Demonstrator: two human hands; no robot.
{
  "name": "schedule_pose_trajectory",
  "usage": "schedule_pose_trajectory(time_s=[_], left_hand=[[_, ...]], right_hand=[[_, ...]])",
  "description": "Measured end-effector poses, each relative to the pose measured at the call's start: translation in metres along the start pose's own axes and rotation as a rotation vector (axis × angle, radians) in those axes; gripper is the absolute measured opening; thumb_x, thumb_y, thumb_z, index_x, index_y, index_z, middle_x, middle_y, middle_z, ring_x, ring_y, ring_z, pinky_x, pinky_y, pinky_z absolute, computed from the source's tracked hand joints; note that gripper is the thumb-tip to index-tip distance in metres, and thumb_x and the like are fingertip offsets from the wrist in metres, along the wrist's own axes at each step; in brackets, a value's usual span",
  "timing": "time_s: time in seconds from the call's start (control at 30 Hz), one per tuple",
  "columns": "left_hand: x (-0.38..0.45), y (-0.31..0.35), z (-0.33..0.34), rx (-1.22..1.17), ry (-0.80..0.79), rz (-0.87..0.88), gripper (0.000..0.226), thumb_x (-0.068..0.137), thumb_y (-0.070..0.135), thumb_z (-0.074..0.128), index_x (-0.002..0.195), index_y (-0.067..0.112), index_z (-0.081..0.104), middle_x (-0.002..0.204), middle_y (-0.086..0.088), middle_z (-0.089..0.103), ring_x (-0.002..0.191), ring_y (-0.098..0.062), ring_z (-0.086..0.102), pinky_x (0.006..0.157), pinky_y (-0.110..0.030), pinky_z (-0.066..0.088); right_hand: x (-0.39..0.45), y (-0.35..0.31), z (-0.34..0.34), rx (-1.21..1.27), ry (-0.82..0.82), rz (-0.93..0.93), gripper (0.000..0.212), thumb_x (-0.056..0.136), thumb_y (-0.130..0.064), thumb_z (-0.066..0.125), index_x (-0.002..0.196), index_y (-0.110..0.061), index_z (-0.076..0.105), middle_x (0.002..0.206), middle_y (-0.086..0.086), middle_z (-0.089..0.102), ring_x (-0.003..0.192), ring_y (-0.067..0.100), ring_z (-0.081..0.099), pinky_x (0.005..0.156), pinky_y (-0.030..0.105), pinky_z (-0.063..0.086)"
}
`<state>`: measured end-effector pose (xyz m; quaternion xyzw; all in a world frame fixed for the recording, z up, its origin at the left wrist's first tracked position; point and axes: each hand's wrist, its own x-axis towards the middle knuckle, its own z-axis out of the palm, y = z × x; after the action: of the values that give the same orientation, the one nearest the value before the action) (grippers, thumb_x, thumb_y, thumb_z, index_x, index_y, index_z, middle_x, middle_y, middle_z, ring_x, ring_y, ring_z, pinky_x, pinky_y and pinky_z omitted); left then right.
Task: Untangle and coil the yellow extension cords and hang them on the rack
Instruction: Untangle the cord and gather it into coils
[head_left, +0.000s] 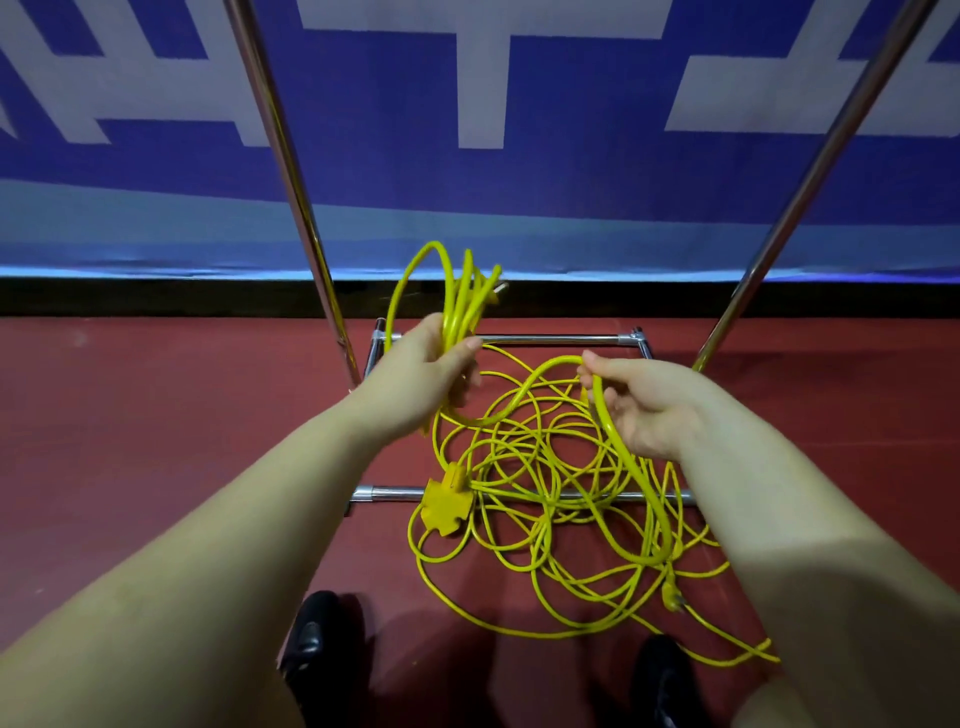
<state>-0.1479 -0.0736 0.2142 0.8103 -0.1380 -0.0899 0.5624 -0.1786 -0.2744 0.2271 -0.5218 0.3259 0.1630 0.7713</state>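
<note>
Step in hand: I judge I am coiling; one cord is part gathered, the rest not yet sorted.
Left hand (426, 364): its grip is closed round a bundle of loops (460, 301), held upright above the rack base (550, 340).
Right hand (649, 402): fingers pinch the next length of cord (618, 447), which arcs across to the left hand and trails down to the floor (156, 415).
Tangle (545, 493): the remaining yellow cord lies in a loose heap on the floor, across the rack's lower bars.
Doing it well: I would feed each new loop the same size as those held, letting the cord twist freely, and lift slowly so a snag shows before it tightens.
Risk: the socket block (448, 501) lies in the heap and could catch passing loops.
Materials: the cord is smooth, round, springy plastic; the block is flat and lobed.
Rack poles (291, 171): shiny round metal tubes, slanting upward.
Floor: matte red, slightly grainy.
</note>
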Motion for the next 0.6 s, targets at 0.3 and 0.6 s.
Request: schedule_pose_trajectory(time_s=[0.3,0.6], left_hand=[[-0.012,0.0,0.041,-0.338,-0.252,-0.277,0.022,0.101,0.018,0.041,0.117,0.005,0.048,0.08,-0.008,0.068,0.061,-0.015,0.066,0.062,-0.029,0.05],[-0.009,0.01,0.051,-0.278,-0.264,-0.329,0.03,0.099,0.021,0.046,0.117,-0.002,0.054,0.098,-0.022,0.065,0.056,-0.013,0.063,0.066,-0.033,0.052]], right_hand=[[0.015,0.014,0.02,0.352,0.12,-0.025,0.019,0.09,-0.007,0.058,0.073,-0.004,0.05,0.067,0.004,0.045,0.031,0.004,0.046,0.031,0.009,0.037],[0.022,0.019,0.032,0.464,0.232,-0.115,0.016,0.09,-0.006,0.057,0.075,-0.006,0.05,0.076,0.005,0.051,0.056,0.01,0.051,0.034,0.011,0.04]])
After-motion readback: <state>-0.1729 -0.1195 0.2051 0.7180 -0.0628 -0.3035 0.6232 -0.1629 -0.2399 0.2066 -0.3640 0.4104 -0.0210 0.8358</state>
